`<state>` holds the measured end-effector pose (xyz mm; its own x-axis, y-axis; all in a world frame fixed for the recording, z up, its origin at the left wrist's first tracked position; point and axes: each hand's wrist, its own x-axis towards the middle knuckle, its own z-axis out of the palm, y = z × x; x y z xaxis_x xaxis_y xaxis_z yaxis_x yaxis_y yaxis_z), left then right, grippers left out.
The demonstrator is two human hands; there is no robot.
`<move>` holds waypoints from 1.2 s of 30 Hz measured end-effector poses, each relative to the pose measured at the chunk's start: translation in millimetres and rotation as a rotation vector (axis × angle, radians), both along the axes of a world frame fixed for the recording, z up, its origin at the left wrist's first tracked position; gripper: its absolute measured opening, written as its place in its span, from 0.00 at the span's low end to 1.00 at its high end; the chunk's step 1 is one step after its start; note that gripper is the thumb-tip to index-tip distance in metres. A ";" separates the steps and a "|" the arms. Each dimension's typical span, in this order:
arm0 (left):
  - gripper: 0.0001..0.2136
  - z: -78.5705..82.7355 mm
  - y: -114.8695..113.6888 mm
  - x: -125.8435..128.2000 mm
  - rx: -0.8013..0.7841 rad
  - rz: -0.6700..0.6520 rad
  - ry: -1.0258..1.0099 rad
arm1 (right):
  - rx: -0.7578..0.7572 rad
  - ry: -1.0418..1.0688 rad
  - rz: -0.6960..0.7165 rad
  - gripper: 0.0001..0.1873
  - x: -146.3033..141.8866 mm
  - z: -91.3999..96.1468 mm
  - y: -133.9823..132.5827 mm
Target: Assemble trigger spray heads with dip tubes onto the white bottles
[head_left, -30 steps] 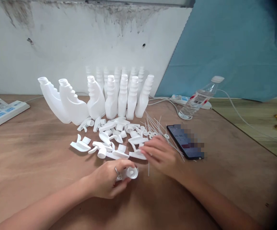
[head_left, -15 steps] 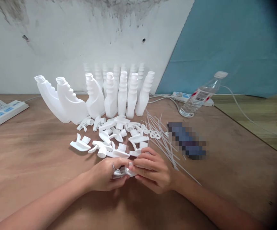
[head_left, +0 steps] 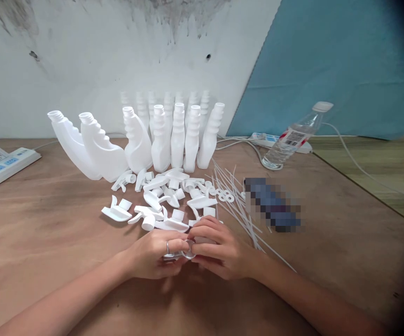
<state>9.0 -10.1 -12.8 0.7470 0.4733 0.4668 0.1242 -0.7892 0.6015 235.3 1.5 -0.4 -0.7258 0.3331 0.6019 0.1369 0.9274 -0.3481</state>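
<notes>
My left hand (head_left: 156, 254), with a ring on one finger, is closed around a white trigger spray head (head_left: 189, 250) just above the table's near side. The head's round collar faces me, and much of its body is hidden by the fingers. My right hand (head_left: 221, 247) is closed on the collar from the other side; whether a small part sits in its fingertips I cannot make out. Just beyond the hands lies a pile of loose white spray heads (head_left: 172, 224). Small white washers (head_left: 226, 196) and thin white tubes (head_left: 246, 217) lie to the right of the pile.
Several white bottles without caps (head_left: 160, 140) stand in rows by the wall. A pixelated dark object (head_left: 272, 205) lies right of the tubes. Behind it stands a water bottle (head_left: 289, 140). Power strips lie at the far left (head_left: 9, 165) and at the back right (head_left: 303, 148).
My right fingers have shifted slightly up and around the collar, and more of the round end shows now. Both hands stay together at the same place.
</notes>
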 end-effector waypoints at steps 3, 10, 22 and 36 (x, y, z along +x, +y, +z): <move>0.07 -2.2 1.1 -1.3 0.016 -0.002 -0.004 | -0.003 0.001 0.000 0.05 0.1 -1.7 -0.5; 0.09 -3.0 2.7 -3.5 -0.005 -0.011 -0.003 | -0.111 -0.016 -0.027 0.07 0.6 -4.3 -3.0; 0.09 -7.5 0.8 0.3 -0.026 0.048 -0.066 | 0.022 -0.017 -0.018 0.10 -0.4 -9.0 1.4; 0.12 -7.5 -2.4 -0.9 0.030 0.156 -0.055 | 0.043 -0.005 -0.022 0.10 -1.2 0.1 -0.2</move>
